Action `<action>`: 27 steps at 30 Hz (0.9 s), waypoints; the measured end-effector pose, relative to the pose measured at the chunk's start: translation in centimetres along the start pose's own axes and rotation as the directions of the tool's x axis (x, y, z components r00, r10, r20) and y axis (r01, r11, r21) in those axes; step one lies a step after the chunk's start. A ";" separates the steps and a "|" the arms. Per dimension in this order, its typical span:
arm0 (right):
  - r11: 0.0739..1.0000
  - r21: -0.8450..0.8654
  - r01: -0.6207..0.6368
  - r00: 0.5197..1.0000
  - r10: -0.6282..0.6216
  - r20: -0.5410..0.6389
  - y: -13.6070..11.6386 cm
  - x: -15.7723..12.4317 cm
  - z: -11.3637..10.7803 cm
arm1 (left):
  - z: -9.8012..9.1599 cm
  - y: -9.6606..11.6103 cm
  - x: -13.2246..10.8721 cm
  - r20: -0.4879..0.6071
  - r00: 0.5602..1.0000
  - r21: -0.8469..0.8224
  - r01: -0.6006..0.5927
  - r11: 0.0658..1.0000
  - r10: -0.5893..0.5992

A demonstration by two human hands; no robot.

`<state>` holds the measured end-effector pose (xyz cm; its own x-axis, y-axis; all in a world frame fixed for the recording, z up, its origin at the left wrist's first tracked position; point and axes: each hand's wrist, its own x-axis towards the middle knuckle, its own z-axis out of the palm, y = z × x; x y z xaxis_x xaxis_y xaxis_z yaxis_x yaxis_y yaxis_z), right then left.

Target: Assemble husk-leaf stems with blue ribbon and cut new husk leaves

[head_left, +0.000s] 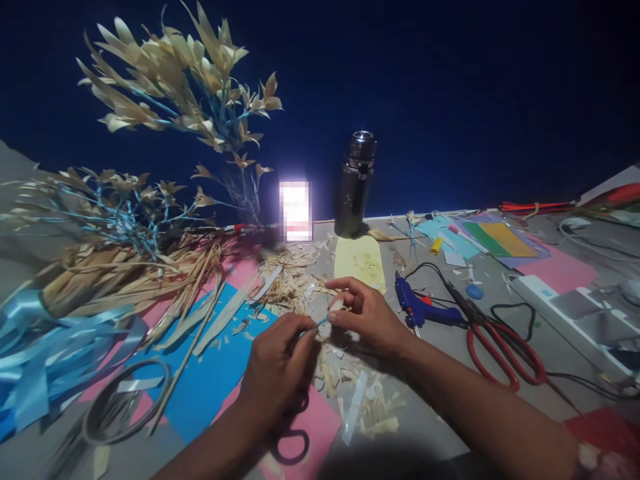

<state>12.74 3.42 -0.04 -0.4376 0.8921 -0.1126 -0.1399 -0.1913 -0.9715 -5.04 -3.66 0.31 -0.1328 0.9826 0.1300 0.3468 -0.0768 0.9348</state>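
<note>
My left hand (277,360) is closed, thumb and forefinger pinching one end of a thin light-blue stem (321,322). At the stem's other end, my right hand (370,319) pinches with thumb and fingertips, and a small pale husk petal (338,305) shows between its fingers. The two hands are close together above scattered husk shavings (287,273). Dark-handled scissors (293,448) lie partly hidden under my left wrist, on pink paper (320,420). To the right of my right hand is a blue glue gun (425,310).
Red-handled scissors (505,350) and a white power strip (565,320) lie at the right. A dark thermos (355,190) stands behind, beside a bright phone-like screen (296,210). At left are husk flowers on blue stems (200,100), blue ribbon (37,353) and a tape-like ring (90,420).
</note>
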 end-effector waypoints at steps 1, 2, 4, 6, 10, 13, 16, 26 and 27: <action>1.000 -0.004 -0.003 1.000 0.003 -0.020 0.0 0.0 0.0 | 0.0 0.0 0.0 -0.014 0.999 0.028 -0.041 0.999 0.041; 1.000 -0.001 0.002 0.999 -0.002 -0.044 0.0 0.1 0.0 | 0.0 0.0 0.0 -0.005 1.000 -0.001 -0.011 1.000 0.011; 0.999 0.022 0.044 0.993 -0.041 -0.111 -0.1 0.3 -0.2 | 0.0 0.0 0.1 0.075 0.980 -0.200 0.198 0.960 -0.187; 0.995 0.046 0.085 0.980 -0.075 -0.187 -0.1 0.7 -0.6 | -0.1 -0.1 0.5 0.265 0.903 -0.454 0.426 0.782 -0.338; 0.993 0.116 -0.016 0.982 0.038 -0.184 0.1 1.1 -0.8 | -0.7 -0.2 1.5 0.598 0.767 -0.657 0.636 0.405 -0.235; 0.969 0.206 -0.136 0.989 0.145 -0.031 0.5 0.9 -0.4 | -0.9 -0.4 1.8 0.670 0.725 -0.667 0.682 0.299 -0.161; 0.947 0.270 -0.175 0.984 0.160 0.080 0.9 0.6 0.0 | -0.9 -0.7 1.7 0.685 0.716 -0.674 0.693 0.256 -0.135; 0.974 0.215 -0.069 0.992 0.044 0.119 0.5 -0.6 1.0 | 0.0 -1.1 1.1 0.716 0.693 -0.666 0.713 0.219 -0.083; 0.975 0.210 -0.069 0.991 0.043 0.124 0.5 -0.8 1.1 | 0.0 -1.1 1.1 0.719 0.690 -0.663 0.715 0.221 -0.078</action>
<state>12.04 2.18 -0.22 -0.5499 0.8254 -0.1278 -0.2930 -0.3340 -0.8959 -5.54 -2.51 -0.59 0.5492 0.8061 -0.2206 -0.6339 0.5738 0.5186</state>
